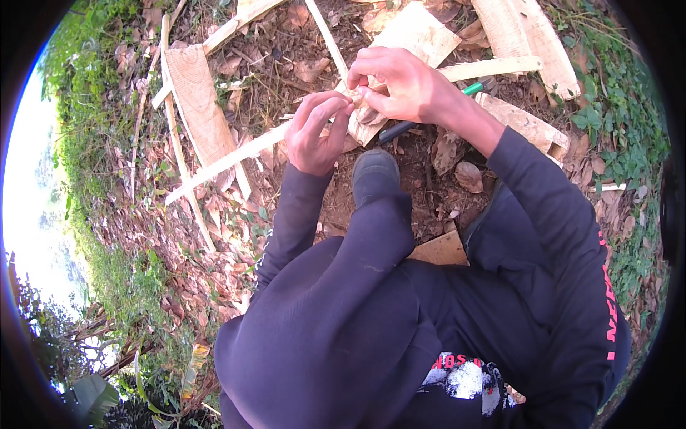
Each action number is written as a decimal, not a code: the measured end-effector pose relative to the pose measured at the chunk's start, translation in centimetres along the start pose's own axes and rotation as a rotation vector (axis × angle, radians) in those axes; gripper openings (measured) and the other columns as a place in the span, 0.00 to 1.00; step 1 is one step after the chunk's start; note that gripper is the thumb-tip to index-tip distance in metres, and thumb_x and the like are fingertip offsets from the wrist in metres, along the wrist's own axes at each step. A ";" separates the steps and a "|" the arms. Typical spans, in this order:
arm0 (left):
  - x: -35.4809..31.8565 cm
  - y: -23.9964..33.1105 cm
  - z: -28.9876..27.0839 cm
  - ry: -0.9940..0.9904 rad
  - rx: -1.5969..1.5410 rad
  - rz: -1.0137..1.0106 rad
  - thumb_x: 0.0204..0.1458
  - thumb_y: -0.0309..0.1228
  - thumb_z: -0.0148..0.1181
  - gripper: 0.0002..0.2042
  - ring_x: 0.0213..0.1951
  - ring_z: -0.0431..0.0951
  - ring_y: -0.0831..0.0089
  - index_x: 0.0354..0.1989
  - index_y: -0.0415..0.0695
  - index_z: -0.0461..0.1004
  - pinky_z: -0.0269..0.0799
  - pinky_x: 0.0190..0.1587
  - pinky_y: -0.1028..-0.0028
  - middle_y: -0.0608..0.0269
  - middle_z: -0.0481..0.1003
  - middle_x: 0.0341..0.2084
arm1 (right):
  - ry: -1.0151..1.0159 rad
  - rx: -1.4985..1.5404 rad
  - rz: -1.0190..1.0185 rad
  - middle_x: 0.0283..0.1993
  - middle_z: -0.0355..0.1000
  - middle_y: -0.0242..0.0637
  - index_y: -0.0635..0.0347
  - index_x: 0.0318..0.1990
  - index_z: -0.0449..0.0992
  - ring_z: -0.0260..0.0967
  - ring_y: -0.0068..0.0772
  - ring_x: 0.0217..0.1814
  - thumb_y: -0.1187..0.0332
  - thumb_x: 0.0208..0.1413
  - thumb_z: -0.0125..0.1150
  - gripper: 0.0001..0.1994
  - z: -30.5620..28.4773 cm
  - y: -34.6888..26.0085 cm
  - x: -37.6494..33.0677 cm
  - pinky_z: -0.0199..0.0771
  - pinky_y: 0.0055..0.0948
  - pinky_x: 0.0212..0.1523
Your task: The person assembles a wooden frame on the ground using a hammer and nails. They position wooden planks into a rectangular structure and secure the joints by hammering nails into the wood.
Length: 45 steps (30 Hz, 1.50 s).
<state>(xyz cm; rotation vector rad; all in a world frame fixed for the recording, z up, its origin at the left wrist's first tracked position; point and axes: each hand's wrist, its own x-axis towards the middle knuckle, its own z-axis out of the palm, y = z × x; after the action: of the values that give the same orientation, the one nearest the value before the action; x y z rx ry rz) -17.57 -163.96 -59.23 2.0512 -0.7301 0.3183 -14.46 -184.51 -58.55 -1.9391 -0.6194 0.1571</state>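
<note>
The left hand and right hand, fingers curled, held their fingertips close together over the pale board, which lay on the leaf-strewn ground; whether either grasped something small could not be told from where I stood. A long wooden strip extended leftward from the left hand, and a dark shoe stood near the board's lower end.

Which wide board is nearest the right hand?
The pale top-centre board, partly hidden behind the right hand; the left board and the right-side boards lie farther off.
</note>
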 end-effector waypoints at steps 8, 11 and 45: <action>-0.3 0.2 0.0 0.055 0.024 -0.046 0.44 0.14 0.62 0.11 0.33 0.77 0.65 0.36 0.41 0.78 0.75 0.33 0.71 0.57 0.73 0.34 | 0.014 0.020 -0.050 0.34 0.69 0.40 0.62 0.36 0.74 0.69 0.42 0.39 0.73 0.49 0.63 0.08 0.5 -0.5 -0.9 0.71 0.38 0.40; -0.2 0.4 -0.2 0.049 0.030 -0.029 0.43 0.13 0.60 0.12 0.33 0.77 0.65 0.36 0.41 0.78 0.74 0.33 0.71 0.57 0.73 0.34 | 0.009 -0.043 -0.093 0.34 0.70 0.39 0.61 0.36 0.74 0.70 0.42 0.39 0.69 0.51 0.63 0.08 0.9 -0.5 -0.8 0.72 0.38 0.41; -5.9 4.8 0.8 -0.753 0.242 -0.294 0.56 0.32 0.57 0.17 0.28 0.78 0.54 0.52 0.41 0.69 0.75 0.28 0.61 0.53 0.73 0.35 | 0.112 -0.197 -0.231 0.37 0.74 0.38 0.59 0.37 0.76 0.74 0.45 0.40 0.66 0.54 0.62 0.07 2.3 0.9 -1.1 0.76 0.40 0.42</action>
<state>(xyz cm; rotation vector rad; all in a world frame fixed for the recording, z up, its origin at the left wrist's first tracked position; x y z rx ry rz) -25.22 -164.40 -59.23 2.4820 -0.8316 -0.5953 -15.98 -183.47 -60.51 -2.0300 -0.8019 -0.1624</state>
